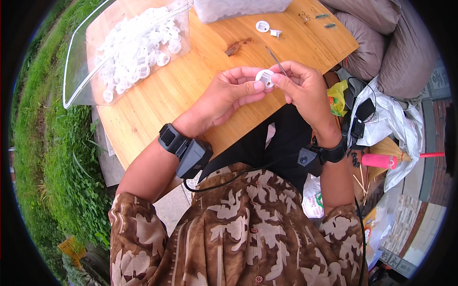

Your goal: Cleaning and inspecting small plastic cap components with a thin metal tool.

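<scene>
Over the near edge of the wooden table, my left hand (234, 90) pinches a small round white plastic part (263, 76) between thumb and fingers. The part has an opening in its face. My right hand (303, 88) is closed on a thin dark metal rod (275, 58), which slants up and left from the fingers. The right thumb lies against the part's right side, and the rod's lower end is hidden in the hand. Beyond my hands, two loose white plastic pieces, a round one (262, 26) and a smaller one (275, 33), lie on the table.
At the table's left stands a clear plastic bin (90, 76) with a heap of white parts (138, 50). Another translucent bin (238, 10) is at the far edge. Small green pieces (330, 25) lie far right. Grey-brown sacks (365, 40) and a pink bottle (379, 160) are beyond the right side.
</scene>
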### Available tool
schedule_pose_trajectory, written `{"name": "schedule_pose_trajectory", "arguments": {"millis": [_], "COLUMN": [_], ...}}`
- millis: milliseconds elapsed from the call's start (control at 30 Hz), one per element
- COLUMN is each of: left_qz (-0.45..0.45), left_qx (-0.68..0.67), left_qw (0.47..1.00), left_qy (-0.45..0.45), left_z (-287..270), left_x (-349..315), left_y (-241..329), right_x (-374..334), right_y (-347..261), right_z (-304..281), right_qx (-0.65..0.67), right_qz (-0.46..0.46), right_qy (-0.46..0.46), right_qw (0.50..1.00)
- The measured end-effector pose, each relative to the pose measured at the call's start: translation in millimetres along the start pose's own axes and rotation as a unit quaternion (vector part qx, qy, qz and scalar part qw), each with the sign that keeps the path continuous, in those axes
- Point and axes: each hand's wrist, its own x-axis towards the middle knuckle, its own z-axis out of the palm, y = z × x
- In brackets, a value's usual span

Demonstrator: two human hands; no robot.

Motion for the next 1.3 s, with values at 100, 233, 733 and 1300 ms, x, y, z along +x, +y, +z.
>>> {"name": "schedule_pose_trajectory", "arguments": {"millis": [100,233,733,1300], "left_qz": [-0.007,0.001,0.058,0.037], "left_qx": [-0.015,0.02,0.133,0.084], "left_qw": [1.0,1.0,0.989,0.995], "left_qy": [-0.004,0.023,0.028,0.049], "left_z": [-2.1,0.4,3.8,-6.5], "left_x": [0.6,-0.6,-1.1,2.8], "left_y": [-1.6,-1.1,-5.9,-2.6], "right_x": [2.1,-0.9,-5.8,-36.4], "right_y": [1.2,1.5,23.1,24.1], "right_z": [-1.9,-3.5,6.6,12.4], "right_qx": [0.049,0.021,0.071,-0.247], "right_qz": [0.011,0.008,0.005,-0.1], "right_qy": [-0.025,-0.009,0.016,0.081], "right_qw": [0.998,1.0,0.997,0.96]}}
